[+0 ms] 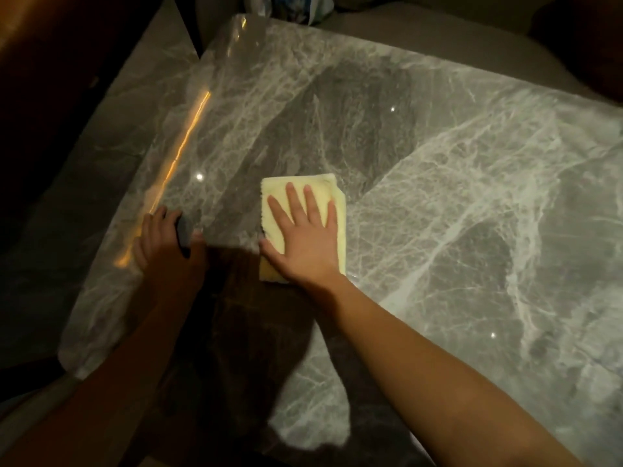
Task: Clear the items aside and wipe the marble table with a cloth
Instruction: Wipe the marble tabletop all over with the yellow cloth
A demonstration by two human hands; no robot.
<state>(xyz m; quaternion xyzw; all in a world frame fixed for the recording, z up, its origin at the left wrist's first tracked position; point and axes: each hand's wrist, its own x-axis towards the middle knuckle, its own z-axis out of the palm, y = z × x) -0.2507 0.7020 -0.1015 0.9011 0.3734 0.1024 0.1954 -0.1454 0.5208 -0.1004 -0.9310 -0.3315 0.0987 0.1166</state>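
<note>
A folded pale yellow cloth (322, 193) lies flat on the grey marble table (455, 183), left of its middle. My right hand (305, 234) presses down on the cloth with straight, spread fingers. My left hand (165, 244) is near the table's left edge, fingers curled round a small dark object (183, 230); what that object is I cannot tell.
The marble top is glossy, with light reflections and my own shadow across the near part. A bag or packet (296, 8) lies beyond the far edge. Dark floor and furniture lie to the left.
</note>
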